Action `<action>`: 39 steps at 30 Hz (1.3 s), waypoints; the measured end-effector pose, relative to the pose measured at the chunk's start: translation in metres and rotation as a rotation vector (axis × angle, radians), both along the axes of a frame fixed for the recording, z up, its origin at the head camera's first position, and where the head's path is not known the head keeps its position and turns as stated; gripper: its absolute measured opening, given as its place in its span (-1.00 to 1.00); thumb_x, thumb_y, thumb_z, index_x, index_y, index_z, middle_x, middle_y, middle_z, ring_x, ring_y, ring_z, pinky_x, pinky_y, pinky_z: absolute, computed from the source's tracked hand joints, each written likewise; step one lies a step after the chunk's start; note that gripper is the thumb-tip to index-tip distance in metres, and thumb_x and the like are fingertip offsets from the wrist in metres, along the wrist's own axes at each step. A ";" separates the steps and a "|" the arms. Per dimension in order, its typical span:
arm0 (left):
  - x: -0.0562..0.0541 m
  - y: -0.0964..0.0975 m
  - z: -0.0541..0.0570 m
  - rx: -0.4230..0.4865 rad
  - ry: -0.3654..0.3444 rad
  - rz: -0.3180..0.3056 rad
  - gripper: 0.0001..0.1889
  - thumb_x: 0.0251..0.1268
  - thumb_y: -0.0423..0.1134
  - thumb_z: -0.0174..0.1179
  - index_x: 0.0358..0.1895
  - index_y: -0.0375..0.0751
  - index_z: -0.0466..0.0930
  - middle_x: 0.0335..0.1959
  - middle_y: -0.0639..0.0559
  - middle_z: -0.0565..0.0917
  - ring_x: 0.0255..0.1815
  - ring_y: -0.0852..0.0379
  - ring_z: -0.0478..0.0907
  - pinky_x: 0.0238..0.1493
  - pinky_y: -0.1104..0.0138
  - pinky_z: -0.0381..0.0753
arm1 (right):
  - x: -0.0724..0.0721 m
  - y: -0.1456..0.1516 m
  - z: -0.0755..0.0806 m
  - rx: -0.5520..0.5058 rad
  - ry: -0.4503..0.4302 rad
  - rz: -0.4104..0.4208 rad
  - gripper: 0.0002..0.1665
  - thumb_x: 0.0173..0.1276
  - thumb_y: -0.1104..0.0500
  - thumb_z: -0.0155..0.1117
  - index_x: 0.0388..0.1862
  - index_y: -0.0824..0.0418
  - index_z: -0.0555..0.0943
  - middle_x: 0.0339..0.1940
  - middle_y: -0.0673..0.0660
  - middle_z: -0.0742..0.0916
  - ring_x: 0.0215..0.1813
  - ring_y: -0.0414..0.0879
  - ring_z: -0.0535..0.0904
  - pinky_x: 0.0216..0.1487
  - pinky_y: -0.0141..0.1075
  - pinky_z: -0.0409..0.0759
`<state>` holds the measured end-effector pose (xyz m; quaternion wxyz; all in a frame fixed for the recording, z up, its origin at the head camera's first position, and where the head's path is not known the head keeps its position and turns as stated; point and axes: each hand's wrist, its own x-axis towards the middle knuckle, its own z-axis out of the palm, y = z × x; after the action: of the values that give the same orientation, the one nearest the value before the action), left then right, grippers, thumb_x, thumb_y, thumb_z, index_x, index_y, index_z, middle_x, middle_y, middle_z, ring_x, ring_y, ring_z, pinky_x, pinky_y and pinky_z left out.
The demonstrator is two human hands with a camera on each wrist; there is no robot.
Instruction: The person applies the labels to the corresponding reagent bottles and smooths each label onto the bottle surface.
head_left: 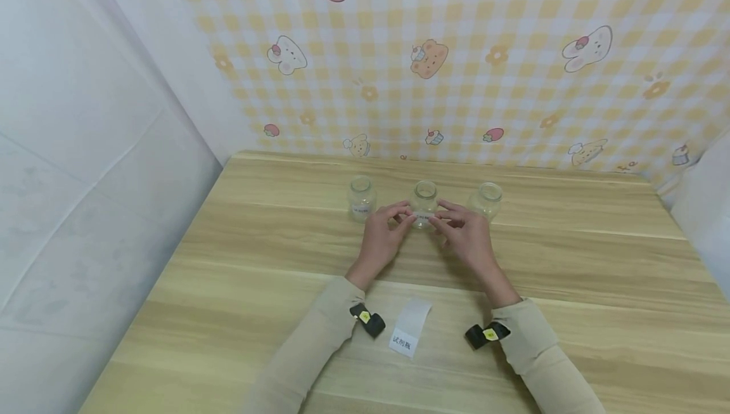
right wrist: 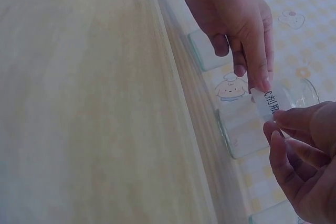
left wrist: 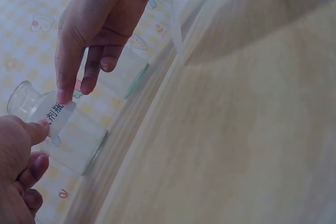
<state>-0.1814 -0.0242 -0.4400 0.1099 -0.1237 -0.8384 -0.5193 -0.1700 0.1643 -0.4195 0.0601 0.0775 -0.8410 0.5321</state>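
Three clear glass jars stand in a row on the wooden table. Both hands are at the middle jar (head_left: 425,189), and a small white label (head_left: 422,217) with black characters lies against its front. My left hand (head_left: 381,240) pinches the label's left end between thumb and fingers. At the other end, my right hand (head_left: 470,239) pinches the label's right edge. In the right wrist view the label (right wrist: 268,104) is stretched between the two thumbs, over the jar's glass (right wrist: 241,129). How much of it sticks to the glass I cannot tell.
The left jar (head_left: 361,192) bears a similar label. The right jar (head_left: 489,194) is partly hidden by my right hand. A white backing strip (head_left: 412,322) with one printed label lies between my forearms. A checked yellow curtain (head_left: 376,71) hangs behind the table (head_left: 239,262).
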 end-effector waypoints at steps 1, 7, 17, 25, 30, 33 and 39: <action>0.000 0.000 0.000 -0.001 0.000 0.000 -0.90 0.37 -0.26 0.39 -0.21 -0.22 0.75 0.14 -0.13 0.74 0.18 -0.03 0.67 0.23 0.10 0.57 | 0.000 0.000 0.000 0.005 0.002 -0.002 -0.77 0.42 0.26 0.42 -0.10 0.46 0.77 0.30 0.31 0.67 -0.38 0.18 0.78 -0.56 -0.34 0.64; 0.000 0.000 0.001 0.002 -0.005 0.002 -0.90 0.38 -0.25 0.39 -0.22 -0.21 0.74 0.14 -0.12 0.74 0.11 -0.04 0.69 0.06 0.09 0.61 | -0.001 -0.001 0.000 0.026 0.012 -0.019 -0.78 0.41 0.26 0.44 -0.14 0.44 0.78 0.28 0.31 0.68 -0.38 0.18 0.78 -0.55 -0.39 0.62; 0.000 0.000 0.001 -0.008 -0.009 0.014 -0.90 0.35 -0.25 0.42 -0.23 -0.21 0.74 0.11 -0.12 0.75 -0.13 -0.02 0.70 -0.29 0.40 0.42 | 0.001 -0.003 0.003 0.011 0.012 -0.021 -0.77 0.41 0.25 0.44 -0.16 0.46 0.77 0.27 0.34 0.68 -0.35 0.20 0.78 -0.55 -0.45 0.59; 0.001 0.001 0.002 -0.002 -0.001 0.025 -0.88 0.32 -0.25 0.45 -0.25 -0.22 0.74 0.08 -0.12 0.77 -0.19 0.00 0.69 -0.33 0.43 0.38 | 0.000 -0.002 0.002 0.017 0.015 -0.030 -0.78 0.41 0.24 0.44 -0.19 0.44 0.78 0.26 0.34 0.69 -0.35 0.20 0.78 -0.56 -0.47 0.56; 0.000 0.001 0.002 -0.001 0.006 0.025 -0.87 0.32 -0.24 0.45 -0.25 -0.23 0.74 0.08 -0.12 0.77 -0.17 -0.02 0.70 -0.29 0.41 0.40 | 0.000 -0.003 0.002 0.034 0.018 -0.041 -0.79 0.40 0.24 0.45 -0.20 0.42 0.79 0.25 0.31 0.70 -0.37 0.17 0.78 -0.52 -0.49 0.55; 0.000 0.001 0.001 -0.004 0.008 0.026 -0.87 0.32 -0.24 0.44 -0.26 -0.23 0.73 0.08 -0.13 0.77 -0.09 -0.03 0.71 -0.27 0.38 0.42 | 0.000 -0.003 0.003 0.045 0.022 -0.044 -0.79 0.40 0.23 0.45 -0.20 0.42 0.79 0.25 0.31 0.71 -0.34 0.15 0.79 -0.46 -0.51 0.56; 0.001 0.002 0.001 -0.023 0.007 0.026 -0.87 0.34 -0.23 0.43 -0.26 -0.22 0.72 0.10 -0.15 0.76 -0.04 -0.05 0.71 -0.15 0.29 0.52 | 0.001 -0.003 0.004 0.053 0.039 -0.038 -0.77 0.41 0.22 0.45 -0.19 0.42 0.79 0.24 0.34 0.70 -0.26 0.16 0.80 -0.35 -0.57 0.56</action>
<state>-0.1808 -0.0225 -0.4389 0.1180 -0.1160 -0.8454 -0.5078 -0.1693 0.1611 -0.4157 0.0845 0.0736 -0.8547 0.5070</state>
